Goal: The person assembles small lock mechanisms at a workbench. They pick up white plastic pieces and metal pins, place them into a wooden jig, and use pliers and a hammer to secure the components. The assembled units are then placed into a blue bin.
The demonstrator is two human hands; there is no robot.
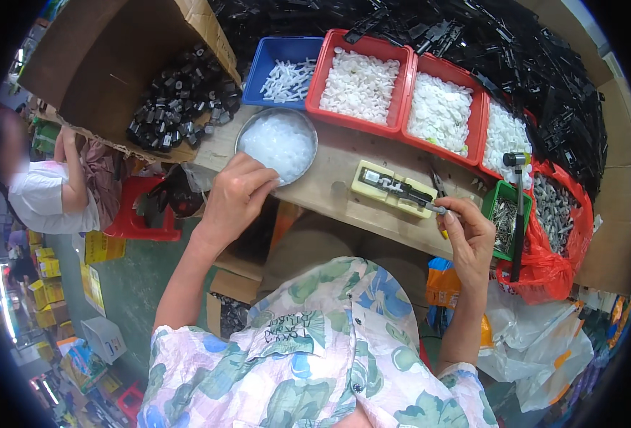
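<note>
My left hand (238, 198) reaches to the near rim of a round metal dish (314, 158) filled with whitish, translucent bits. Its thumb and fingertips are pinched together at the rim; whatever they hold is too small to make out. A cream block-shaped fixture (364, 190) lies on the board to the right, cradling a slim black part (406, 191) with a pale piece at its left end. At the fixture's right end, my right hand (471, 232) pinches a small grey piece (438, 210) between thumb and fingers, close against the black part.
Red bins (318, 98) of white pieces and a blue bin (251, 94) line the back. Black parts (543, 78) heap behind. A hammer (519, 228) rests across a green bin (488, 202), beside a red bag (576, 246). A carton (80, 78) stands left; another person (51, 192) sits beyond.
</note>
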